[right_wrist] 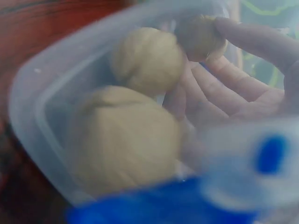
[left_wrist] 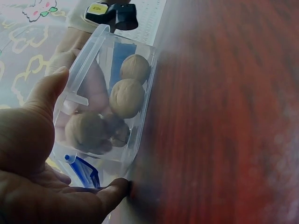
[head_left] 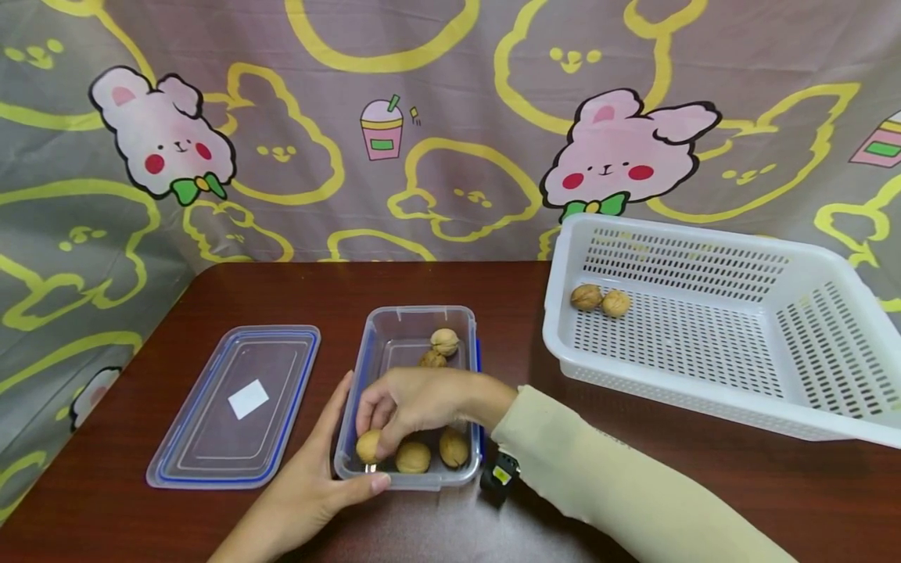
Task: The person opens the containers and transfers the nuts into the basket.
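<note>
A clear plastic food container [head_left: 456, 315] stands on the table, with several walnuts inside. My left hand [head_left: 317, 481] grips its near left corner, thumb at the front rim and fingers along the left side, by a blue latch [left_wrist: 84, 172]. Reaching into the container, my right hand [head_left: 425, 399] pinches a walnut [head_left: 368, 446] in that same corner. Beside it along the near wall lie a second walnut [head_left: 412, 458] and a third [head_left: 454, 449]. Farther back, a pale walnut [head_left: 444, 342] sits by the right wall, and another walnut [head_left: 432, 359] is partly hidden by the right hand.
To the left lies the container's clear lid [head_left: 211, 438] with a blue seal and a white label [head_left: 248, 399]. A white perforated basket [head_left: 690, 344] stands at right, holding two walnuts [head_left: 616, 303]. A patterned curtain [head_left: 450, 180] hangs behind the dark wooden table [head_left: 507, 289].
</note>
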A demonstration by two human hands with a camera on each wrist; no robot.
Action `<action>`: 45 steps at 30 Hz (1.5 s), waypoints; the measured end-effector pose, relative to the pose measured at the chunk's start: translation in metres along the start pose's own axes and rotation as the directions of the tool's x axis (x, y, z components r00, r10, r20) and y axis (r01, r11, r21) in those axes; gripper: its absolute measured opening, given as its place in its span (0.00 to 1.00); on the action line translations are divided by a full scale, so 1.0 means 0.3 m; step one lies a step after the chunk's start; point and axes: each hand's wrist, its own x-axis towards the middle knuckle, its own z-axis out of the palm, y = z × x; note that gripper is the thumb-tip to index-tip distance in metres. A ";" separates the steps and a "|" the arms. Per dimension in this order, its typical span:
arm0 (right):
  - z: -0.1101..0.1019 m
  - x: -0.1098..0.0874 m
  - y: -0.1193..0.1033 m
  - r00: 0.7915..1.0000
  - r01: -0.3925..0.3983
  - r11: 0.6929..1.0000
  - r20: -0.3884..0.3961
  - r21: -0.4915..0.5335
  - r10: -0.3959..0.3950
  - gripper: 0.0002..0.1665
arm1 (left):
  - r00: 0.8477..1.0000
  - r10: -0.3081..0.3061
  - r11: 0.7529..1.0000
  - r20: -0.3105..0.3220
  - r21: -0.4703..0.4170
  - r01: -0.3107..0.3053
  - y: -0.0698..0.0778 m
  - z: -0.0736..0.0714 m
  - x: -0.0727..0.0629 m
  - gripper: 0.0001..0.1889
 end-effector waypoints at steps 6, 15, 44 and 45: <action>-0.031 -0.056 -0.037 0.998 0.029 0.999 -0.058 -0.040 -0.031 0.13 | 1.000 0.001 1.000 0.008 -0.009 -0.001 -0.005 0.000 0.002 0.65; -0.109 -0.219 -0.083 0.971 0.122 0.978 -0.186 -0.169 -0.153 0.18 | 1.000 0.008 1.000 0.010 -0.029 -0.007 -0.008 -0.001 0.005 0.65; -0.431 -0.790 0.032 0.715 0.069 0.996 -0.699 0.055 -0.011 0.21 | 0.999 -0.047 0.998 0.012 -0.040 0.047 0.005 0.002 0.011 0.65; -0.443 -0.801 0.042 0.708 0.067 0.996 -0.706 0.055 -0.009 0.21 | 0.999 -0.048 0.998 0.012 -0.038 0.049 0.006 0.002 0.010 0.65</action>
